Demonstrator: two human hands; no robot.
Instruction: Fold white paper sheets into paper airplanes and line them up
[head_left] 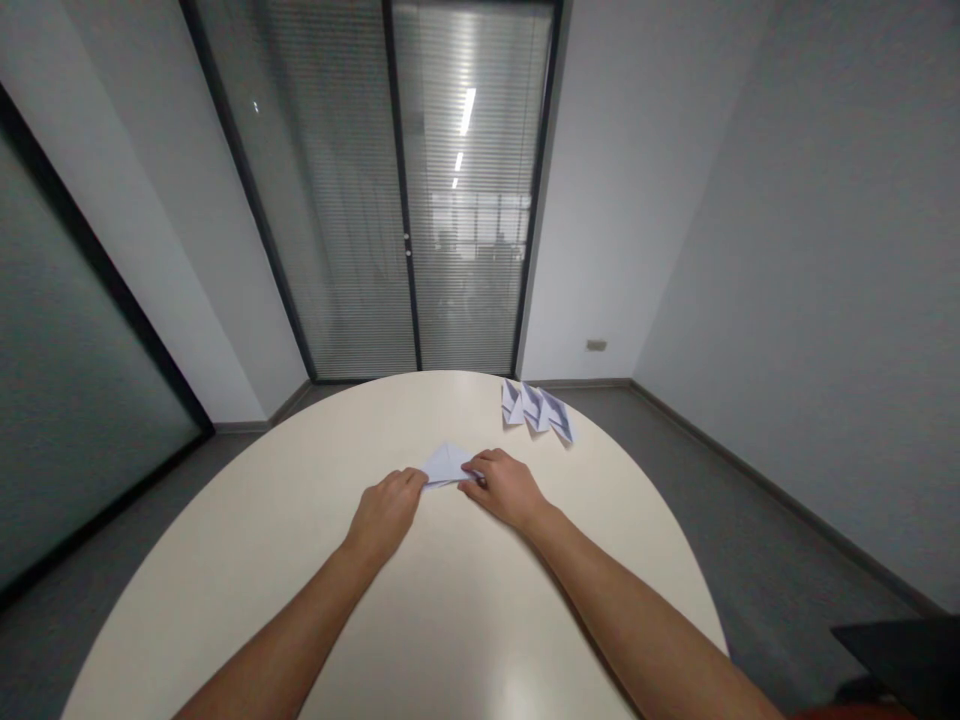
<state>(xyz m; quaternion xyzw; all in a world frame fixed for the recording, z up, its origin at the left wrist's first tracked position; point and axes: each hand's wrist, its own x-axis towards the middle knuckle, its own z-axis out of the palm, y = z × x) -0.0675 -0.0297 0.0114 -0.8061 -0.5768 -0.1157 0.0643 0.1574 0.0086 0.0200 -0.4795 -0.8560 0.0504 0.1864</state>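
A sheet of white paper folded into a triangle (448,462) lies near the middle of the round table, its point facing away from me. My left hand (387,512) grips its left corner, fingers closed together over the edge. At the opposite corner, my right hand (504,486) pinches the paper between thumb and fingers. Layers of the fold show along the near edge. Under the fingers, both corners of the paper are hidden.
The round cream table (315,600) fills the lower view. Three folded paper pieces (534,408) stand in a row by its far right edge. Beyond are a glass door with blinds (472,300) and a wall socket (596,345). A dark object (907,650) juts in at lower right.
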